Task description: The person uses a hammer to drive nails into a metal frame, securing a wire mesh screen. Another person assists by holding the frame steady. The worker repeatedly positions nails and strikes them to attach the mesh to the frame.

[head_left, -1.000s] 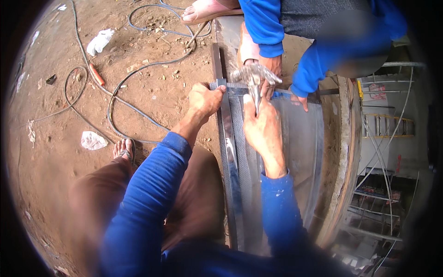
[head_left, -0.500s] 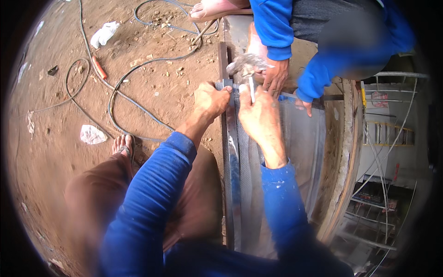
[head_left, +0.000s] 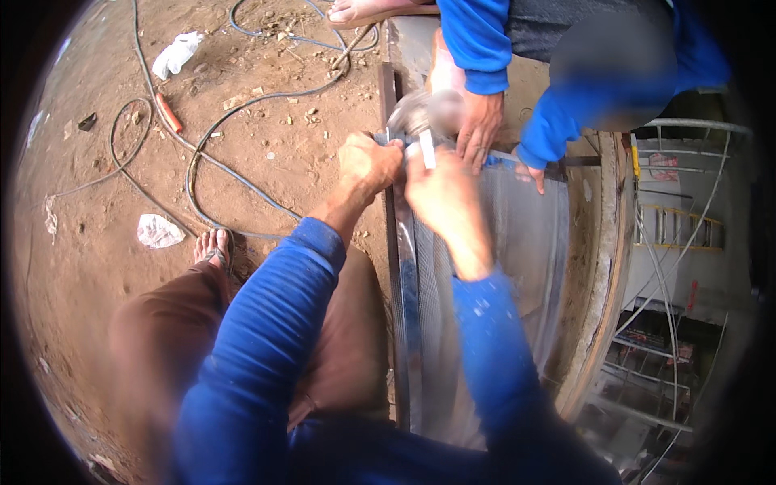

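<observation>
My right hand [head_left: 444, 198] is wrapped round the pale handle of a hammer [head_left: 428, 149], whose metal head is smeared by motion beyond my knuckles. Just left of it, my left hand [head_left: 368, 171] is closed, thumb forward, on a small dark metal piece [head_left: 385, 139] at the edge of a long metal strip [head_left: 408, 303]. Ribbed, mesh-like grey sheeting [head_left: 521, 242] lies to the right of that strip. Across from me, a co-worker's hand [head_left: 482, 129] rests close to the hammer head, and the co-worker's other hand [head_left: 531, 175] presses the sheet's far edge.
Dark cables [head_left: 242, 186] loop over the dirt ground at left, one with an orange connector [head_left: 168, 113]. White plastic scraps [head_left: 178, 55] lie there too. A concrete ledge [head_left: 602, 299] runs along the right, beside a drop with metal scaffolding [head_left: 667, 323] and a yellow ladder [head_left: 683, 226].
The hammer head has moved a little left and down toward the dark piece, and my right hand has shifted left with it. My left hand keeps its hold. The co-worker's hands stay nearly where they were.
</observation>
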Available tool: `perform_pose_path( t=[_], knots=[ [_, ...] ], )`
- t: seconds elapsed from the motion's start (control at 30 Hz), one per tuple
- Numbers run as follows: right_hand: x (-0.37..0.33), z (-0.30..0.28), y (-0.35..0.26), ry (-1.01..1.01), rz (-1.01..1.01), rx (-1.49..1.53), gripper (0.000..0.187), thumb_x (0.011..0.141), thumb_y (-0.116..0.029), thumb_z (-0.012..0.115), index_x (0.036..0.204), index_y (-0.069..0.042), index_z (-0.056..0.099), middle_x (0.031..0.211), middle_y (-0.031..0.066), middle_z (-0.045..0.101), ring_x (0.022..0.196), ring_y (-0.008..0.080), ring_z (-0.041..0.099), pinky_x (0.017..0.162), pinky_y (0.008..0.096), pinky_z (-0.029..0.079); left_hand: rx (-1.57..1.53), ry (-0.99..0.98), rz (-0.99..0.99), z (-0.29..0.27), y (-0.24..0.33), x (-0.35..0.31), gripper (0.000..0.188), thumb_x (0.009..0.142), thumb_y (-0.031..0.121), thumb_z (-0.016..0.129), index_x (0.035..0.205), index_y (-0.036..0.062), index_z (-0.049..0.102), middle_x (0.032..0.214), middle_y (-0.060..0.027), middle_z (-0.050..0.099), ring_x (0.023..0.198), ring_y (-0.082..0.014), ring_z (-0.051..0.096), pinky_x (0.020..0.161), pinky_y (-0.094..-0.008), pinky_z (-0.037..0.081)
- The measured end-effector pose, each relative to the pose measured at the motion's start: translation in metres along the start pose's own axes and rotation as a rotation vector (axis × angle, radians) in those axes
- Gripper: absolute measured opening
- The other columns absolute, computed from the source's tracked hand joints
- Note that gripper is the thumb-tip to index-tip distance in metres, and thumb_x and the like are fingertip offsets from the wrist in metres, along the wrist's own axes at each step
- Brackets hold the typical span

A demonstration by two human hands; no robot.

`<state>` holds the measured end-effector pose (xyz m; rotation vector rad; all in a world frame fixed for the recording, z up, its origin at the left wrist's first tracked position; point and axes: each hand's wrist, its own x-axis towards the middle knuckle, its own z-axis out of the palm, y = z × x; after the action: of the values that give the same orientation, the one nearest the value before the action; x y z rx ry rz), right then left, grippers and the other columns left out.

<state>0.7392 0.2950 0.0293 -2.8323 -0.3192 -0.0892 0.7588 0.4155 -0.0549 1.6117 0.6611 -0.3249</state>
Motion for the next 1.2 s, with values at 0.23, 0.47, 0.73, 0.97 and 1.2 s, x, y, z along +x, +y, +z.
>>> perform_pose_path(
  t=[0.23, 0.47, 0.73, 0.97, 1.2],
  knots=[
    [0.001, 0.007, 0.017, -0.012, 0.077, 0.088, 0.047, 0.110, -0.035, 0.063, 0.095, 0.009, 0.071, 0.085, 0.0372, 0.072, 0.087, 0.0556, 0.074, 0.080, 0.0590, 0.058, 0.003, -0.035, -0.026, -0.006, 0.008, -0.006, 0.053, 0.096, 0.038, 0.085, 0.113, -0.0112, 0.078, 0.106, -0.0292, 0.081, 0.097, -0.0345, 0.082, 0.079, -0.0439, 0.065],
    [-0.062, -0.032, 0.042, 0.033, 0.311, 0.424, 0.016, 0.101, -0.012, 0.073, 0.100, 0.003, 0.068, 0.076, 0.0174, 0.072, 0.070, 0.0242, 0.074, 0.067, 0.0427, 0.056, -0.026, -0.026, 0.046, 0.000, -0.003, 0.008, 0.046, 0.097, 0.036, 0.087, 0.100, -0.0090, 0.077, 0.090, -0.0180, 0.078, 0.080, -0.0243, 0.073, 0.069, -0.0435, 0.059],
    [-0.141, -0.025, 0.093, 0.077, 0.492, 0.711, 0.011, 0.098, -0.008, 0.076, 0.101, 0.001, 0.069, 0.076, 0.0054, 0.072, 0.063, 0.0076, 0.060, 0.060, 0.0307, 0.050, -0.145, -0.089, 0.082, 0.011, -0.036, 0.050, 0.048, 0.097, 0.039, 0.087, 0.093, -0.0068, 0.075, 0.082, -0.0118, 0.073, 0.071, -0.0196, 0.065, 0.059, -0.0431, 0.053],
    [-0.160, -0.034, 0.085, 0.034, 0.559, 1.040, 0.009, 0.103, -0.005, 0.067, 0.111, 0.000, 0.067, 0.082, 0.0059, 0.075, 0.053, 0.0035, 0.055, 0.046, 0.0240, 0.043, 0.095, -0.204, -0.006, -0.012, 0.019, 0.009, 0.027, 0.103, 0.021, 0.082, 0.091, -0.0025, 0.075, 0.084, -0.0065, 0.072, 0.071, -0.0178, 0.070, 0.068, -0.0401, 0.065],
    [-0.159, -0.036, 0.074, -0.007, 0.502, 1.122, 0.008, 0.106, -0.007, 0.065, 0.112, -0.002, 0.066, 0.090, 0.0086, 0.075, 0.053, 0.0037, 0.056, 0.045, 0.0225, 0.044, -0.053, -0.286, 0.065, -0.011, -0.005, 0.048, 0.035, 0.101, 0.035, 0.083, 0.086, 0.0051, 0.071, 0.080, -0.0056, 0.069, 0.063, -0.0185, 0.061, 0.055, -0.0396, 0.055]
  ],
)
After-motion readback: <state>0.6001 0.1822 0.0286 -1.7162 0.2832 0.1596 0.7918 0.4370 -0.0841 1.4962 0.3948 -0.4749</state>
